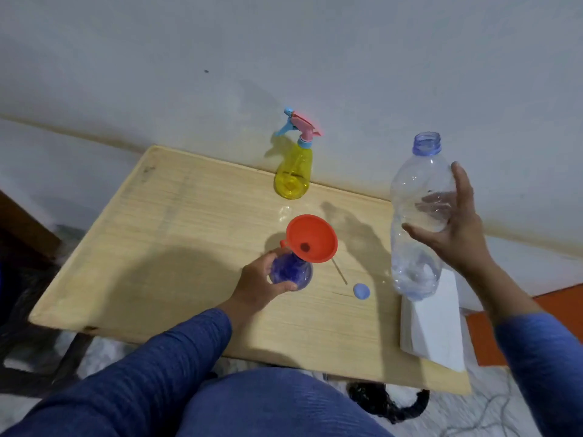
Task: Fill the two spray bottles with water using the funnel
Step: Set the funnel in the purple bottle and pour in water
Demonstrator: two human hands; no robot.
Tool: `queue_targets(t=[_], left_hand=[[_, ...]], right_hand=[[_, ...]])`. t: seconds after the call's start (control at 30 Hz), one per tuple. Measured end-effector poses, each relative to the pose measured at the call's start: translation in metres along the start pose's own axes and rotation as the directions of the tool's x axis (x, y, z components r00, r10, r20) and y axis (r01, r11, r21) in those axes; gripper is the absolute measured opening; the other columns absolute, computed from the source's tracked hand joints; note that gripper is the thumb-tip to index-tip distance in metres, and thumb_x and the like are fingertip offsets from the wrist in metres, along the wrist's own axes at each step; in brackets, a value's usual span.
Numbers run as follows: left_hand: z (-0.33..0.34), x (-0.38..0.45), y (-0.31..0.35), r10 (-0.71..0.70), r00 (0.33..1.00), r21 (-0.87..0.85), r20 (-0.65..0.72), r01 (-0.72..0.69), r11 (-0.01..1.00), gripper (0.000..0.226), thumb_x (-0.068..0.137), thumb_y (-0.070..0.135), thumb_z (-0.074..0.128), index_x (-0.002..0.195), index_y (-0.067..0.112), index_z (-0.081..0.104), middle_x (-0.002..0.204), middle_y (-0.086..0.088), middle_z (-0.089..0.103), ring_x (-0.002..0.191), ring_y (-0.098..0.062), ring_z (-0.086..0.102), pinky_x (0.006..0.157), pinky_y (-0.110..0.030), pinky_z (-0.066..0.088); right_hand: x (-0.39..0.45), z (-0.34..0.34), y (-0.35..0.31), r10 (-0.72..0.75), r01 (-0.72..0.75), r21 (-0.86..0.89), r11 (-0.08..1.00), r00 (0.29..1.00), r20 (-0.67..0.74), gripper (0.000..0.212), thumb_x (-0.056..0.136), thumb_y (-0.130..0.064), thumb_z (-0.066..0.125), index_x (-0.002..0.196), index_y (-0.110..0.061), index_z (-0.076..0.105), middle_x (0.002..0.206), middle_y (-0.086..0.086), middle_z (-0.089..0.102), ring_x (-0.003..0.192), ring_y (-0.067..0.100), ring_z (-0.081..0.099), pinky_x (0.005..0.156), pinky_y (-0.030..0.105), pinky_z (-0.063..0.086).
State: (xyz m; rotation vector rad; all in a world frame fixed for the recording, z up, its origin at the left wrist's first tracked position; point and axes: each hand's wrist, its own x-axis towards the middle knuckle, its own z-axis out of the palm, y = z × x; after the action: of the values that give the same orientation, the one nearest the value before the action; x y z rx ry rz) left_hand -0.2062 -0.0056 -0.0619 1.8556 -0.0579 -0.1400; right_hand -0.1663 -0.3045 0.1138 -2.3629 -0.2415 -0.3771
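A blue spray bottle (pixel 291 272) stands on the wooden table (pixel 176 222) without its spray head, an orange-red funnel (pixel 312 238) seated in its neck. My left hand (pixel 263 287) grips this bottle from the left. My right hand (pixel 454 222) holds a large clear water bottle (pixel 416 209) upright above the table's right side; its cap is off and it looks nearly empty. A yellow spray bottle (pixel 293 171) with a pink and blue trigger head stands at the table's far edge by the wall.
A blue cap (pixel 361 291) lies on the table right of the blue bottle, with a thin tube or stick (pixel 339 271) beside it. A white box or paper block (pixel 432 320) sits at the table's right edge. The wall rises directly behind the table.
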Motion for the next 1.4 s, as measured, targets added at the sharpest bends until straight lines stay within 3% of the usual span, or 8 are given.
queue_targets(t=[0.13,0.23,0.33,0.67,0.83,1.03,1.23,1.4], left_hand=[[-0.001,-0.001,0.004,-0.01,1.0,0.012,0.021,0.01,1.0,0.07,0.054,0.035,0.082,0.109,0.057,0.043,0.108,0.017,0.059,0.102,-0.007,0.059,0.088,-0.021,0.05],[-0.003,-0.002,0.006,-0.012,0.999,0.022,0.03,0.012,1.0,0.066,0.051,0.047,0.076,0.108,0.056,0.044,0.107,0.018,0.059,0.1,-0.008,0.061,0.085,-0.02,0.051],[-0.003,-0.001,0.008,-0.003,0.999,0.042,0.039,0.002,0.999,0.061,0.052,0.051,0.072,0.107,0.053,0.046,0.105,0.015,0.062,0.097,-0.009,0.062,0.084,-0.03,0.054],[-0.002,-0.001,0.006,0.004,0.999,0.052,0.033,-0.006,0.999,0.071,0.05,0.051,0.072,0.117,0.034,0.054,0.105,0.006,0.064,0.095,-0.012,0.063,0.084,-0.031,0.054],[-0.003,-0.001,0.006,0.024,0.999,0.009,0.03,-0.025,1.0,0.064,0.053,0.037,0.078,0.109,0.047,0.048,0.096,0.026,0.057,0.089,-0.008,0.06,0.083,-0.025,0.051],[-0.004,0.0,0.001,0.073,0.996,-0.002,0.044,-0.073,0.997,0.067,0.062,0.027,0.079,0.111,0.055,0.044,0.104,0.025,0.057,0.096,-0.007,0.06,0.089,-0.026,0.049],[-0.004,0.0,0.003,0.069,0.995,-0.011,0.067,-0.068,0.998,0.068,0.068,0.017,0.082,0.124,0.036,0.049,0.104,0.016,0.059,0.095,-0.009,0.06,0.086,-0.024,0.049],[-0.007,-0.001,0.008,0.093,0.993,-0.002,0.072,-0.093,0.996,0.066,0.067,0.012,0.082,0.117,0.039,0.048,0.099,0.025,0.056,0.088,0.0,0.057,0.078,-0.009,0.044]], right_hand=[[-0.014,0.016,-0.001,0.135,-0.116,0.101,0.988,0.969,-0.205,0.111,0.066,-0.007,0.084,0.142,-0.044,0.012,0.1,-0.019,0.055,0.097,0.007,0.059,0.095,0.033,0.047],[-0.019,0.029,-0.007,0.234,-0.18,0.181,0.967,0.91,-0.343,0.109,0.068,-0.005,0.081,0.148,-0.022,0.008,0.102,-0.039,0.048,0.096,-0.022,0.049,0.095,0.018,0.043],[-0.019,0.037,-0.008,0.298,-0.218,0.23,0.948,0.861,-0.413,0.11,0.067,-0.008,0.082,0.147,-0.02,0.009,0.1,-0.059,0.039,0.098,-0.012,0.052,0.095,0.027,0.044],[-0.038,0.055,-0.016,0.43,-0.364,0.229,0.903,0.773,-0.466,0.116,0.071,-0.03,0.08,0.146,-0.038,-0.008,0.156,-0.007,0.022,0.131,0.017,0.042,0.107,0.034,0.038],[-0.073,0.097,-0.051,0.437,-0.34,0.28,0.898,0.612,-0.659,0.087,0.082,-0.028,0.071,0.148,-0.029,0.014,0.136,0.002,0.041,0.118,0.016,0.048,0.096,0.037,0.045],[-0.093,0.153,-0.082,0.257,-0.186,0.261,0.947,0.928,-0.27,0.064,0.078,-0.024,0.074,0.133,-0.039,0.044,0.135,-0.003,0.048,0.122,0.013,0.052,0.097,0.033,0.049],[-0.09,0.158,-0.087,0.261,-0.225,0.183,0.957,0.944,-0.201,0.048,0.072,-0.018,0.078,0.117,-0.024,0.064,0.14,0.006,0.047,0.128,0.016,0.044,0.1,0.001,0.029],[-0.087,0.155,-0.084,0.25,-0.223,0.137,0.965,0.939,-0.237,0.029,0.072,-0.017,0.078,0.098,-0.027,0.069,0.135,0.01,0.053,0.122,0.016,0.051,0.098,0.001,0.031]])
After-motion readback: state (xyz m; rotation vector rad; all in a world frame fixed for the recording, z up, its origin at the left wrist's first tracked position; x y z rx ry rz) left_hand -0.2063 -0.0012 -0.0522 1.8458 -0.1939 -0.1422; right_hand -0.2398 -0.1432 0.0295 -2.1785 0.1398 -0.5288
